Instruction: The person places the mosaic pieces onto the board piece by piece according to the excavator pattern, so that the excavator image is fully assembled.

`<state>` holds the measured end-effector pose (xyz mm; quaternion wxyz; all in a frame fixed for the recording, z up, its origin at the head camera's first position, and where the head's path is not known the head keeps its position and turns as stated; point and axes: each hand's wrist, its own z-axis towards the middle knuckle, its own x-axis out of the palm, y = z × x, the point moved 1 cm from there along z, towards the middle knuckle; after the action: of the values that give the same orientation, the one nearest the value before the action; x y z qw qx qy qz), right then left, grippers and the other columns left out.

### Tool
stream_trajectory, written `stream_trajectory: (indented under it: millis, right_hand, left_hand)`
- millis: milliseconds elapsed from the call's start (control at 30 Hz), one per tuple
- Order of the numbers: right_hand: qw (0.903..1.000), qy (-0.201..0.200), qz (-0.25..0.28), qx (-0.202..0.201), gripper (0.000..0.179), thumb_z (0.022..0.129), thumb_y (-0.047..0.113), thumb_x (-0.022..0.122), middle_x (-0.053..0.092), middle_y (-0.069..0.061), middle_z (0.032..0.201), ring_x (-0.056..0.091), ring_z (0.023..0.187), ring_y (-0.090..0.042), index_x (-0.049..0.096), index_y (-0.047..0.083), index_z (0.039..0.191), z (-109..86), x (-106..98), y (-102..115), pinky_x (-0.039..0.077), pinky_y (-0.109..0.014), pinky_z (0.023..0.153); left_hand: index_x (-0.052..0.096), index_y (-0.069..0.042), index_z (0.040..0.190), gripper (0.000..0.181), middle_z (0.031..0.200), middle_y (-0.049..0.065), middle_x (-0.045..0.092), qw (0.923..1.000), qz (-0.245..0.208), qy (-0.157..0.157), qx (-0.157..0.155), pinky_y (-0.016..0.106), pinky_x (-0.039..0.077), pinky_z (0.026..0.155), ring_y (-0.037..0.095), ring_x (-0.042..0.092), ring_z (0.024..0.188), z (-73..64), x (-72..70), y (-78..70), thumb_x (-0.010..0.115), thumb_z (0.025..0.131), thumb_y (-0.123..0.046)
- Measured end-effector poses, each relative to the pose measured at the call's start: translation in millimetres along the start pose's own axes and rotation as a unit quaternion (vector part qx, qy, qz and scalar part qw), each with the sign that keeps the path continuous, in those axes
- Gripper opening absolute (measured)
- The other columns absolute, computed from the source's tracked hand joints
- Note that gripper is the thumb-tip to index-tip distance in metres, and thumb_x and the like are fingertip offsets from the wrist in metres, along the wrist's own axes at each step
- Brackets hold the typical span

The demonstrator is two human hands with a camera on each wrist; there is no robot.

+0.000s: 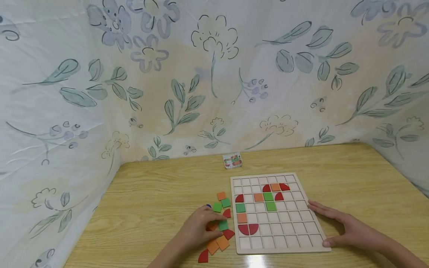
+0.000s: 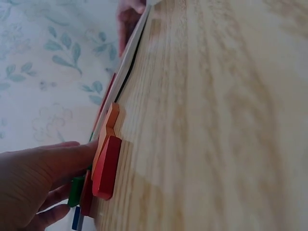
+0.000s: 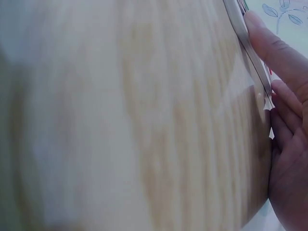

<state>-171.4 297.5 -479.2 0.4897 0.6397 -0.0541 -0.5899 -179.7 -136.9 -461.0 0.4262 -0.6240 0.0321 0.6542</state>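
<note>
My left hand (image 1: 200, 227) is over a pile of loose flat pieces left of the board, with thumb and forefinger apart around a green square (image 1: 223, 225). In the left wrist view its fingertips touch the pieces, and a red piece (image 2: 107, 168) stands out in front. Whether any piece is pinched is not shown. The wooden grid board (image 1: 291, 230) bears several red quarter circles, orange squares and green squares. My right hand (image 1: 346, 227) rests against the board's right edge, with the thumb at the near right corner and the fingers stretched along the side.
A small printed picture card (image 1: 232, 160) with a coloured pattern lies behind the board. Around the left hand are more pieces, among them orange squares (image 1: 222, 243) and a red quarter circle (image 1: 203, 256). A floral cloth (image 1: 214, 93) hangs behind the wooden table (image 1: 151, 201).
</note>
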Motion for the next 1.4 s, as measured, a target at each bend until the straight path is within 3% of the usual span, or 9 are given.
stream_trajectory:
  millis: [233, 400, 667, 900, 1033, 1267, 1400]
  right_hand:
    - [1.0, -0.001, -0.005, 0.0, 0.082, 0.072, 0.029, 0.076, 0.029, 0.006, 0.15, 0.014, 0.126, 0.021, 0.037, 0.008, 0.141, -0.3, -0.5, 0.9, 0.015, 0.003, 0.089]
    - [1.0, -0.003, -0.007, -0.002, 0.082, 0.071, 0.029, 0.077, 0.029, 0.006, 0.149, 0.014, 0.127, 0.021, 0.038, 0.008, 0.14, -0.5, -0.3, 1.5, 0.015, 0.003, 0.09]
    - [0.9999, 0.003, -0.007, 0.011, 0.083, 0.072, 0.031, 0.076, 0.027, 0.009, 0.15, 0.012, 0.125, 0.023, 0.036, 0.01, 0.142, -0.7, -1.0, 0.0, 0.014, 0.003, 0.088]
    - [0.9998, 0.006, -0.003, 0.018, 0.083, 0.072, 0.032, 0.075, 0.026, 0.008, 0.15, 0.012, 0.125, 0.023, 0.036, 0.01, 0.142, -0.6, -0.5, -1.2, 0.014, 0.004, 0.087]
    - [0.9997, 0.009, 0.003, 0.024, 0.083, 0.072, 0.031, 0.075, 0.026, 0.008, 0.151, 0.011, 0.125, 0.023, 0.035, 0.011, 0.142, 0.1, -0.5, -1.2, 0.014, 0.004, 0.087]
    - [0.9995, 0.01, -0.001, 0.032, 0.083, 0.072, 0.034, 0.075, 0.027, 0.004, 0.151, 0.011, 0.125, 0.023, 0.035, 0.012, 0.143, 1.7, -0.1, 0.2, 0.013, 0.004, 0.088]
    - [0.9995, 0.009, 0.001, 0.03, 0.084, 0.072, 0.034, 0.075, 0.027, 0.003, 0.151, 0.011, 0.125, 0.023, 0.035, 0.012, 0.142, 1.8, -0.7, 1.6, 0.014, 0.004, 0.088]
  left_hand:
    - [0.07, -0.025, 0.107, 0.03, 0.092, -0.014, 0.058, 0.995, -0.08, 0.005, -0.059, 0.019, 0.045, 0.074, 0.005, 0.046, 0.086, 1.7, 0.8, 2.9, 0.074, 0.078, -0.02]
    - [0.069, -0.026, 0.109, 0.031, 0.095, -0.015, 0.059, 0.9913, -0.103, 0.007, -0.082, 0.022, 0.045, 0.078, 0.006, 0.048, 0.088, 8.3, -4.5, 3.2, 0.073, 0.079, -0.02]
    - [0.07, -0.025, 0.106, 0.029, 0.093, -0.012, 0.062, 0.9902, -0.116, 0.002, -0.077, 0.023, 0.044, 0.071, 0.013, 0.051, 0.083, 36.3, -6.7, 2.9, 0.074, 0.078, -0.023]
    - [0.07, -0.025, 0.106, 0.027, 0.1, -0.015, 0.065, 0.9916, -0.112, -0.003, -0.065, 0.027, 0.046, 0.078, 0.011, 0.054, 0.09, 70.0, 2.2, 1.5, 0.073, 0.079, -0.025]
    - [0.07, -0.024, 0.105, 0.026, 0.096, -0.014, 0.063, 0.9914, -0.118, 0.001, -0.057, 0.024, 0.044, 0.074, 0.01, 0.052, 0.087, 85.9, 9.7, 2.0, 0.073, 0.079, -0.025]
    - [0.071, -0.02, 0.104, 0.025, 0.087, -0.008, 0.063, 0.9948, -0.089, 0.028, -0.041, 0.017, 0.039, 0.063, 0.005, 0.046, 0.07, 104.4, 21.9, 1.8, 0.073, 0.079, -0.023]
    - [0.072, -0.019, 0.104, 0.025, 0.093, -0.012, 0.067, 0.9956, -0.073, 0.036, -0.047, 0.017, 0.039, 0.069, 0.006, 0.047, 0.079, 109.2, 24.3, -1.7, 0.073, 0.079, -0.023]
